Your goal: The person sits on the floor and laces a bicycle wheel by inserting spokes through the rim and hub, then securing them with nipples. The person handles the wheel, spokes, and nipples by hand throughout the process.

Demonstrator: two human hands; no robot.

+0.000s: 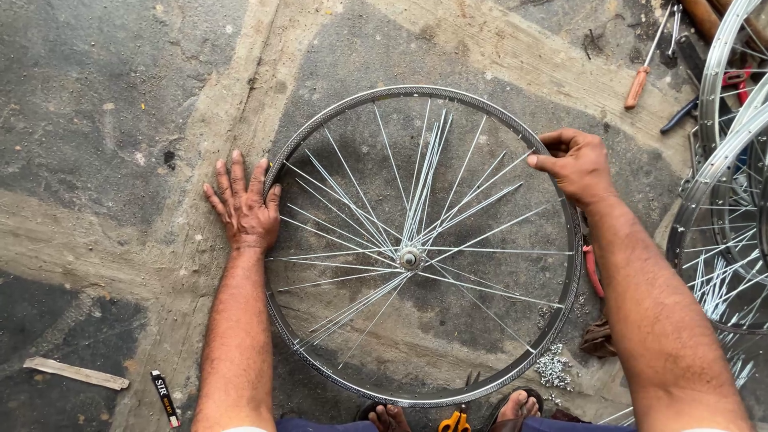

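I look down at a bicycle wheel rim (448, 104) that lies flat on the concrete floor (120, 120), directly in front of me and between my two arms. Its hub (410, 258) sits in the middle, and many thin loose spokes (424, 176) go out from it in bunches; several are not yet fixed to the rim.

My left hand (244, 210) lies flat on the floor with the palm down and all fingers spread wide. It holds nothing. The thumb side touches the outside of the rim at its left edge.

My right hand (578, 166) is at the upper right part of the rim. The fingers are curled in and the thumb presses against the index finger, so this hand is narrow, in a pinch. It seems to pinch the outer end of one spoke at the rim, but whether it also grips the rim itself I cannot tell.

Near my right forearm a small heap of spoke nipples (552, 368) lies on the floor just outside the rim. Red-handled pliers (593, 270) lie beside it. At the top right I see a screwdriver with an orange handle (638, 86), and more spoked wheels (724, 232) are stacked at the right edge. My bare toes (390, 416) show below the rim.
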